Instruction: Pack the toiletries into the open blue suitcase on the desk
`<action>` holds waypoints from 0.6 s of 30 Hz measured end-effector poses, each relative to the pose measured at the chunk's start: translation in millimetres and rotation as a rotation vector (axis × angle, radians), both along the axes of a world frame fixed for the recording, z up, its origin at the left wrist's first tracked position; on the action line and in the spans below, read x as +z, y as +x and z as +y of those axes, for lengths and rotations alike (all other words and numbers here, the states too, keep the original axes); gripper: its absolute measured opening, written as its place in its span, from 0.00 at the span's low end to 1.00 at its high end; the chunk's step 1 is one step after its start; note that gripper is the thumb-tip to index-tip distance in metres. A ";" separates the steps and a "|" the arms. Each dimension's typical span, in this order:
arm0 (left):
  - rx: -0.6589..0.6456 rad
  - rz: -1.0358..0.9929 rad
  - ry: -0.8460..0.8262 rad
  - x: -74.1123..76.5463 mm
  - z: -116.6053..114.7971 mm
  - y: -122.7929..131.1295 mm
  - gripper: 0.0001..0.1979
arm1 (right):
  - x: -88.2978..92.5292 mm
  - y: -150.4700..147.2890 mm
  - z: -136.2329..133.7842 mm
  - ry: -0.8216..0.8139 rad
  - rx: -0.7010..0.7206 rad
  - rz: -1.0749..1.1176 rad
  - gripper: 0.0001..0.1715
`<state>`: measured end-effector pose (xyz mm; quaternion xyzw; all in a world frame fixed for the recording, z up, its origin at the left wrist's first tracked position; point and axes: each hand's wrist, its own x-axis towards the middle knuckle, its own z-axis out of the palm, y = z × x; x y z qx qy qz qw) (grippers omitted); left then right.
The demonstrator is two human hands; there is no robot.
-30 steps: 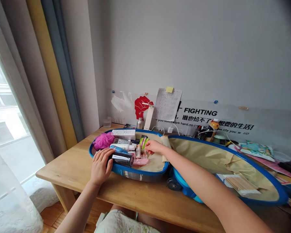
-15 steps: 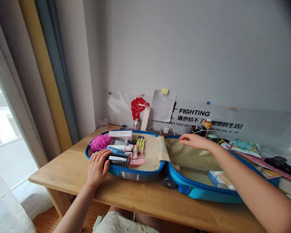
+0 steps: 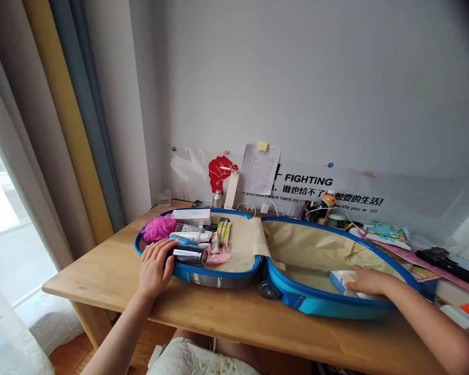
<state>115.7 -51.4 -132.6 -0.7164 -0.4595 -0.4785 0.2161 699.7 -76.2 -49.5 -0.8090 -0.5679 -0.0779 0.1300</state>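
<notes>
An opened blue suitcase [image 3: 226, 274] lies across the wooden table. My left hand [image 3: 154, 268] rests over its front left rim, fingers stretched and slightly apart, beside a dark shiny cylinder [image 3: 190, 255] and a blue bottle [image 3: 183, 240]. Around these lie a pink mesh bath puff [image 3: 159, 227], a white tube [image 3: 194, 236], a long white box [image 3: 191, 216] and green-yellow packs [image 3: 224, 229]. Inside the right half, my right hand [image 3: 367, 281] has its thumb and fingers on a blue and white box of cotton swabs [image 3: 339, 280], covering much of it.
Behind the suitcase stand a silver bottle [image 3: 217, 199], a clear cup [image 3: 164, 198], a green jar [image 3: 336, 221] and an orange-capped dark bottle [image 3: 328, 205]. A patterned packet [image 3: 387, 234] and a black object [image 3: 449, 265] lie to the right. Curtains [image 3: 54, 120] hang at left.
My right hand has moved right and down from above the suitcase's middle onto the box of cotton swabs. My left hand has stayed at the rim. The view has shifted slightly.
</notes>
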 end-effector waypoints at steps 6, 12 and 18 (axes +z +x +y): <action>-0.005 -0.004 0.004 0.0 -0.3 0.7 0.17 | 17.3 -13.5 11.4 -0.214 -0.050 -0.007 0.23; -0.009 0.005 0.034 2.2 -0.3 1.5 0.17 | 62.8 -110.4 37.5 -0.123 0.251 0.000 0.36; -0.002 -0.002 0.009 2.2 -1.3 2.3 0.17 | 67.0 -251.8 67.3 -0.194 0.787 0.034 0.28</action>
